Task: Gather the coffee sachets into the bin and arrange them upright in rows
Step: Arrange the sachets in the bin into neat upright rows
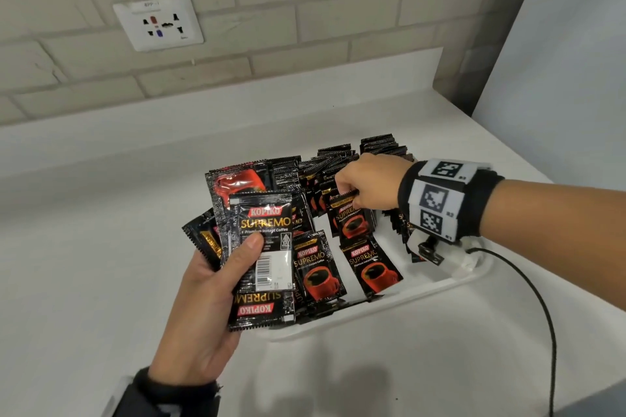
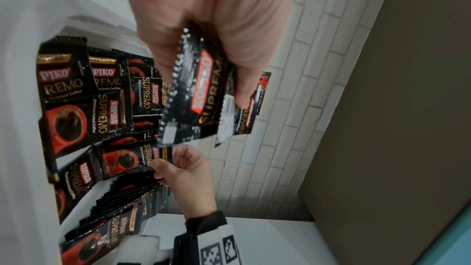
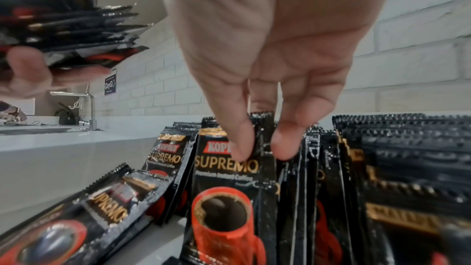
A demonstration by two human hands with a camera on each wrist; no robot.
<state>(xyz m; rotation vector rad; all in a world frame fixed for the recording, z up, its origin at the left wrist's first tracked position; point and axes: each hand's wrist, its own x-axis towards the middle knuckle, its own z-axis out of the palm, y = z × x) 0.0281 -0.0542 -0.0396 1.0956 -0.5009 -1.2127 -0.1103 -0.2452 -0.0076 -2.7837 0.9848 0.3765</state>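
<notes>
Right hand (image 1: 371, 181) pinching an upright sachet (image 1: 352, 218) inside the bin (image 1: 423, 291), left hand (image 1: 206, 284) gripping a stack of sachets (image 1: 259, 247) beside the bin

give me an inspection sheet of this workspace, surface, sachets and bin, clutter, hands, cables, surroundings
Surface: white counter, bin on it.
Job's things: white bin holds upright rows at the back; loose sachets lie flat or lean at the front.
Clutter: nothing seen.
Hands: left hand grips a stack over the bin's left end; right hand pinches the top of one standing sachet.
Cables: black cable runs from the right wrist across the counter.
Surroundings: brick wall, socket, faucet further along.
</notes>
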